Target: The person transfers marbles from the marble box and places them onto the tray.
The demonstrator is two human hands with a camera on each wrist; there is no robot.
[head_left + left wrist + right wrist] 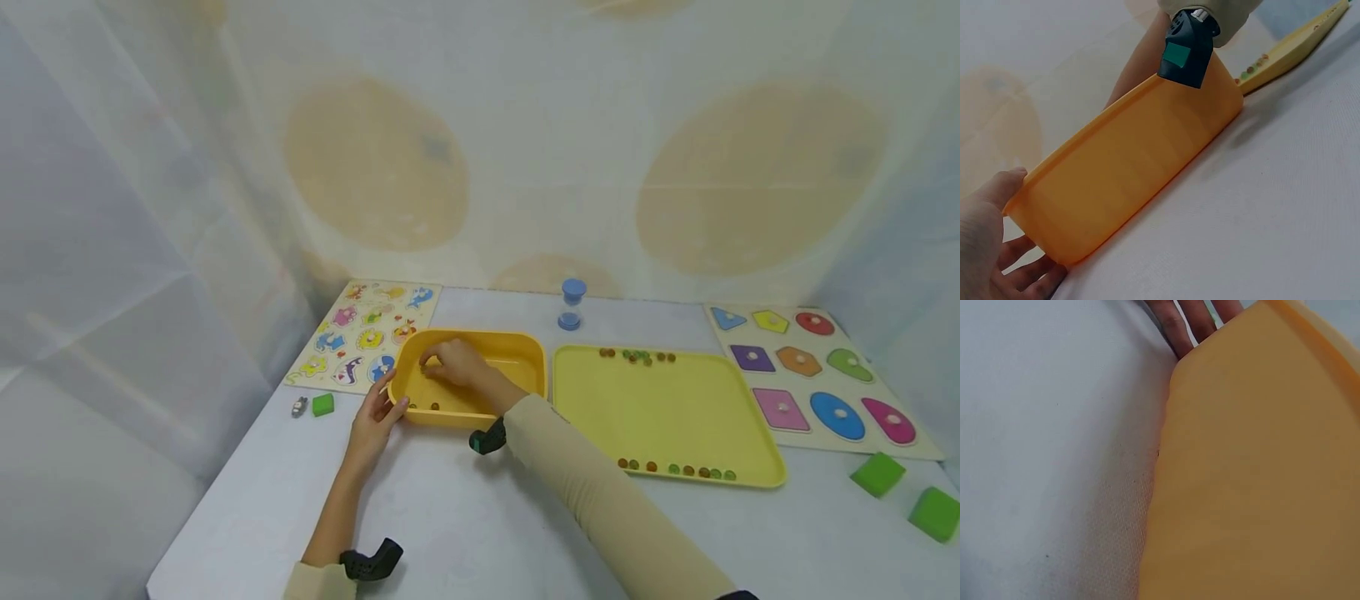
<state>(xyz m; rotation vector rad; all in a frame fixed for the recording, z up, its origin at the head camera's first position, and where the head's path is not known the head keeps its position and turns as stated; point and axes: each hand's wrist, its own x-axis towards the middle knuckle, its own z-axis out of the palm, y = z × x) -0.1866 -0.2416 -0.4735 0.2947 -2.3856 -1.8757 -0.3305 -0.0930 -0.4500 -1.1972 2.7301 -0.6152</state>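
Note:
A yellow-orange plastic tub (517, 342) stands on the table, with a few marbles such as a brown marble (435, 407) along its near side. My left hand (372, 421) grips the tub's left end, thumb at the rim and fingers about the outer corner, as the left wrist view also shows. Inside the tub, my right hand (459, 364) has its fingers curled at the left part, pinching a small brownish marble (422, 364). The tub's wall hides my right fingers in the right wrist view.
Right of the tub lies a pale yellow tray (660, 408), brown and green marbles along its far and near edges. Puzzle boards stand at left (360, 333) and right (810, 375). A blue sand timer (572, 304) is behind. Green blocks (877, 475) lie at right, one at left.

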